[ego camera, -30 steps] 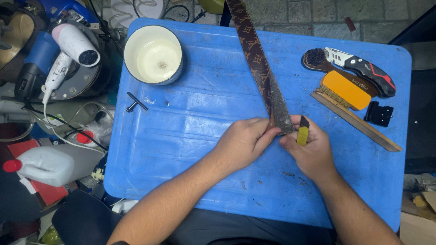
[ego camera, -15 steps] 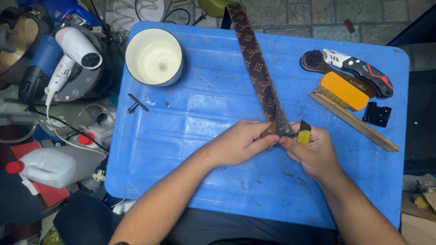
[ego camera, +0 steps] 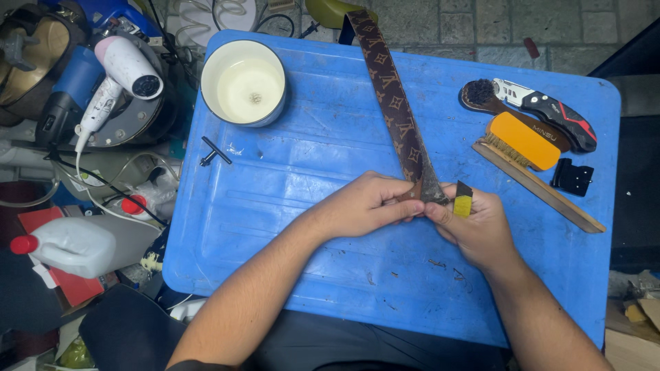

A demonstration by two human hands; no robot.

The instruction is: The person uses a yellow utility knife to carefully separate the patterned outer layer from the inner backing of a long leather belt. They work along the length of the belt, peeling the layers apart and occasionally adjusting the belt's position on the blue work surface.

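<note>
A long brown patterned strap (ego camera: 395, 103) runs from the far edge of the blue plastic table (ego camera: 302, 172) down to my hands. My left hand (ego camera: 364, 205) pinches the strap's near end, its fingers closed on the worn tip. My right hand (ego camera: 476, 227) meets it from the right and grips a small yellow and black tool (ego camera: 463, 200) pressed against that same tip. The two hands touch at the strap end, near the table's middle.
A white bowl (ego camera: 244, 81) stands at the table's far left, a small black key (ego camera: 214, 151) beside it. On the right lie a folding utility knife (ego camera: 550, 113), brushes (ego camera: 526, 148) and a black clip (ego camera: 573, 177). A hair dryer (ego camera: 117, 72) and white bottle (ego camera: 72, 244) sit off the left edge.
Both hands stay on the strap's end with only slight shifting. The left hand's fingers have slid a little along the tip.
</note>
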